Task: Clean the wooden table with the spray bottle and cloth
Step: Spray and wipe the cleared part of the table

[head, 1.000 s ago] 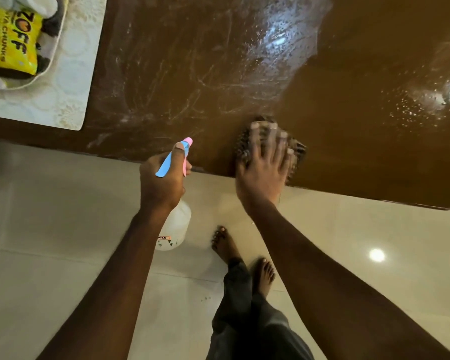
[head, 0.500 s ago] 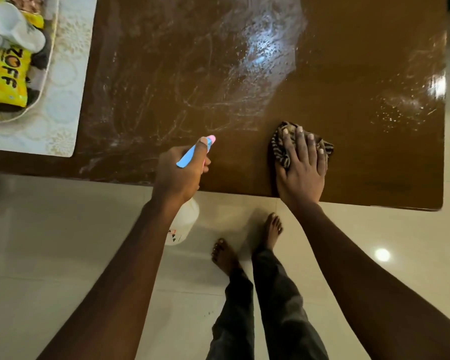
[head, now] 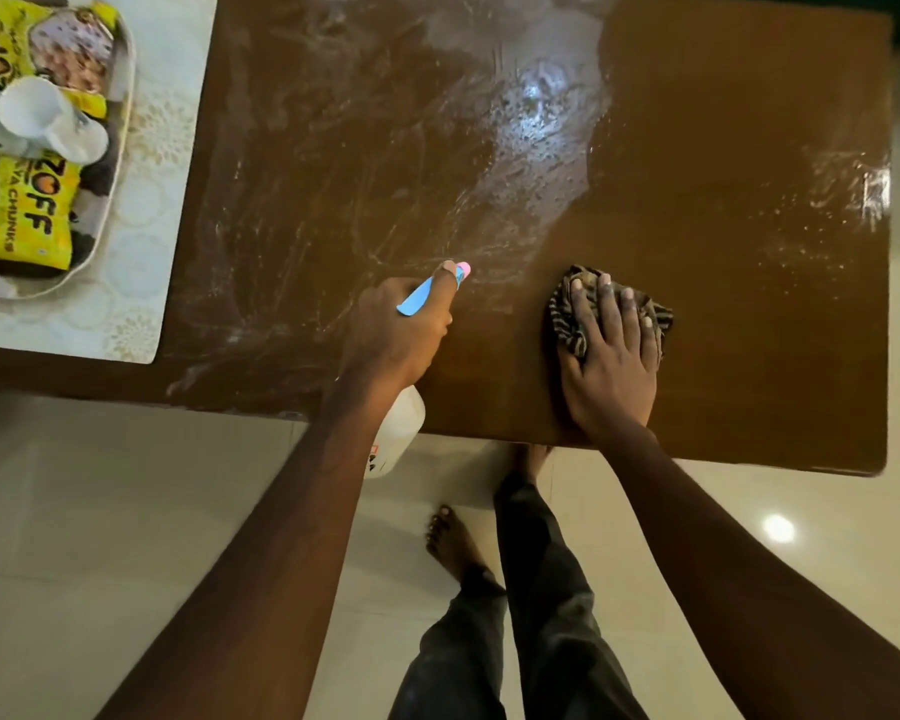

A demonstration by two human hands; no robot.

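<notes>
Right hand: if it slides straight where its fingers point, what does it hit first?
Nothing solid, it seems: the right hand and cloth would cross bare table, perhaps brushing the wet patch.

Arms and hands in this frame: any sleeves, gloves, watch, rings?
Left hand and right hand are ungloved. Both forearms are bare down to the frame edge, with no sleeves in view. No watch, bracelet or rings visible. Nails are short.
</notes>
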